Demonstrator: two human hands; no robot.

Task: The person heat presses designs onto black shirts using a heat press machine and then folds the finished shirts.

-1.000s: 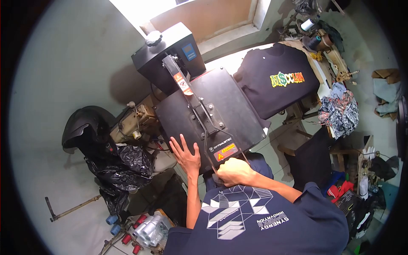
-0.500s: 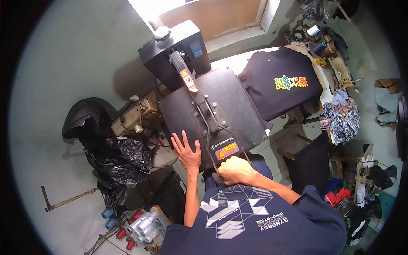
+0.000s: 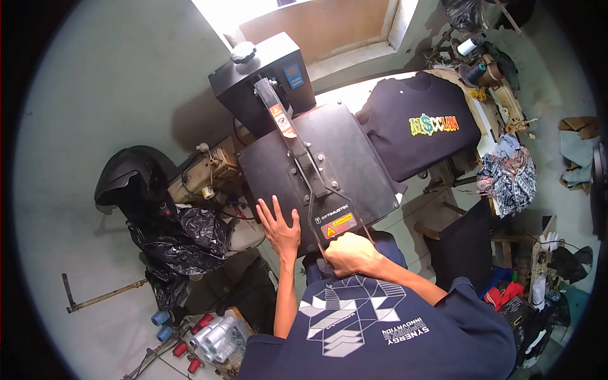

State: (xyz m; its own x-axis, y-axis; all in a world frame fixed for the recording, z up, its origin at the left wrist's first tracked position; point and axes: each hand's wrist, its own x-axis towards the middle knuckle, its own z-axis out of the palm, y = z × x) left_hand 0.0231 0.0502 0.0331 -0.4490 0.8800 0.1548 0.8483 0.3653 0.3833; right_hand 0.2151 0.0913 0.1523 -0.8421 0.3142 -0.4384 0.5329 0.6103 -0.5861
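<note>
A black heat press stands in the middle, its flat upper plate facing up at me and a control box behind it. My left hand lies flat on the plate's near left edge, fingers spread. At the near edge, my right hand is wrapped in a fist round the press handle, just below the orange caution label. What lies under the plate is hidden. Right of the press, a dark T-shirt with a colourful printed word rests on the white table.
A black helmet and black plastic bags are at the left beside a sewing machine. Thread spools stand at lower left. Patterned cloth hangs at the right table edge, near a dark chair.
Both hands keep their places on the press. The whole view has shifted very slightly; nothing else visibly differs.
</note>
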